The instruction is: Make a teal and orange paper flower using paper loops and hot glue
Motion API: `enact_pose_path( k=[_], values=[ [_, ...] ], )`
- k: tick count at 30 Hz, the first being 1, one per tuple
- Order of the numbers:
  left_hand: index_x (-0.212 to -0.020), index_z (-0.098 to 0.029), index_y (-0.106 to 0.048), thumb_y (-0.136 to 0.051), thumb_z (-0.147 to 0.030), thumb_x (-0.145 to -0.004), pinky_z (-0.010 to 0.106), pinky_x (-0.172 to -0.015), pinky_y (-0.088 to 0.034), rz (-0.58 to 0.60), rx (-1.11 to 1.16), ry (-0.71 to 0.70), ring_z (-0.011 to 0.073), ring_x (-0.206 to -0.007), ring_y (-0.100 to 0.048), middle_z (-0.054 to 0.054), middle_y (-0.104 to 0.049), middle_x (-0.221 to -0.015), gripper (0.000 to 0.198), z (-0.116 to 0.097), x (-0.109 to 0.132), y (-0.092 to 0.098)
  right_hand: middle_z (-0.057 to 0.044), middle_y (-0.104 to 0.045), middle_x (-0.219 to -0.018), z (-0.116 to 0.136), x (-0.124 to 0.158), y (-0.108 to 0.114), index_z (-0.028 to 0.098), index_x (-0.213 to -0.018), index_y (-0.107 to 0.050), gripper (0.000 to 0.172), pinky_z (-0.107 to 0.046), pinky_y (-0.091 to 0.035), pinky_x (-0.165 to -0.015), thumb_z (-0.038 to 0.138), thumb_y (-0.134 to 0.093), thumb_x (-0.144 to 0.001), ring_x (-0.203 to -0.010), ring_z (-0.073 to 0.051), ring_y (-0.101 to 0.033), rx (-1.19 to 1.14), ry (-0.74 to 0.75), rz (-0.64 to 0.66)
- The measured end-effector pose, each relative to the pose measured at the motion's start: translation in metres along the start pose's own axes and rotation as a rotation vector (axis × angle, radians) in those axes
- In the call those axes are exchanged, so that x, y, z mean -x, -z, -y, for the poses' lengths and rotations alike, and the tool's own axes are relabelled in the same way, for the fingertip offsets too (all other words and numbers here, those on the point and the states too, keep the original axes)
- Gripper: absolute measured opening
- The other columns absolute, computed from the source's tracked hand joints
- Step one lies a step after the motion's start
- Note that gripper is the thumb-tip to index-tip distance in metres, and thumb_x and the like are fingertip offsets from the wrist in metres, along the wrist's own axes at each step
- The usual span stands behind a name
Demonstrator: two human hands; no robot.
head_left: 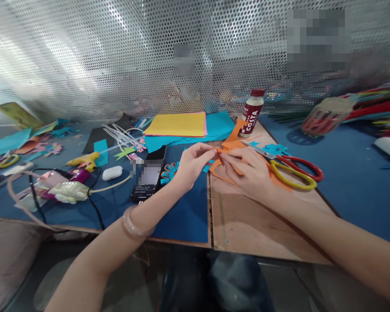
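Orange paper lies mid-desk on the bare wood, pinched at its near-left edge by both hands. Left hand has fingertips closed on the paper; right hand likewise grips it, resting on top. Scissors with red and yellow handles lie just right of the right hand. Bottle stands upright farther back. Yellow sheets lie far left of it. Phone lies left of the left hand; glue gun further left.
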State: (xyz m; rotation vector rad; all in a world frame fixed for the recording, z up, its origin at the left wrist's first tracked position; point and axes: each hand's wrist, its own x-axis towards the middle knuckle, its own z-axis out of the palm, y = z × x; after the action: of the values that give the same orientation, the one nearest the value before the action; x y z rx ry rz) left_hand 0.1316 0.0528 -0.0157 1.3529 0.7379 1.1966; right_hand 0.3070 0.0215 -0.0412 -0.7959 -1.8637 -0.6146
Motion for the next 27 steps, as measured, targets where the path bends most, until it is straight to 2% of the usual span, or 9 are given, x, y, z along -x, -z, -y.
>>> enact_pose_path(
  k=[8, 16, 22, 27],
  values=[
    [-0.078, -0.018, -0.068, -0.076, -0.033, -0.075, 0.031, -0.078, -0.054, 0.038, -0.071, -0.061, 0.0165, -0.08, -0.07, 0.003, -0.074, -0.08, 0.017, 0.001, 0.001, -0.001, -0.007, -0.073, -0.091, 0.008, -0.004, 0.0, 0.026, -0.1, -0.072, 0.015, -0.04, -0.059, -0.076, 0.018, -0.063, -0.092, -0.086, -0.022, -0.069, -0.192, -0.255, -0.025],
    [-0.081, -0.015, -0.073, -0.077, -0.034, -0.076, 0.031, -0.079, -0.056, -0.006, -0.073, -0.02, 0.0175, -0.08, -0.073, 0.006, -0.077, -0.081, 0.019, 0.0, 0.002, -0.001, -0.006, -0.072, -0.089, -0.001, -0.001, -0.002, 0.027, -0.106, -0.071, 0.023, -0.036, -0.054, -0.068, 0.013, -0.066, -0.088, -0.08, -0.02, -0.065, -0.054, -0.011, -0.062],
    [-0.083, -0.016, -0.074, -0.078, -0.036, -0.076, 0.031, -0.082, -0.056, -0.011, -0.064, -0.025, 0.0175, -0.082, -0.073, 0.005, -0.078, -0.082, 0.021, 0.003, 0.0, 0.001, -0.006, -0.071, -0.09, -0.004, 0.001, -0.001, 0.029, -0.111, -0.071, 0.026, -0.037, -0.051, -0.067, 0.016, -0.064, -0.089, -0.077, -0.021, -0.061, 0.038, 0.017, 0.021],
    [-0.089, -0.016, -0.074, -0.08, -0.036, -0.075, 0.034, -0.089, -0.056, -0.002, -0.042, -0.038, 0.0201, -0.094, -0.074, 0.007, -0.08, -0.094, 0.025, 0.004, 0.0, 0.001, -0.008, -0.07, -0.088, -0.002, 0.001, -0.002, 0.028, -0.115, -0.071, 0.029, -0.039, -0.051, -0.067, 0.017, -0.061, -0.09, -0.077, -0.022, -0.062, 0.089, -0.001, 0.049]
  ],
)
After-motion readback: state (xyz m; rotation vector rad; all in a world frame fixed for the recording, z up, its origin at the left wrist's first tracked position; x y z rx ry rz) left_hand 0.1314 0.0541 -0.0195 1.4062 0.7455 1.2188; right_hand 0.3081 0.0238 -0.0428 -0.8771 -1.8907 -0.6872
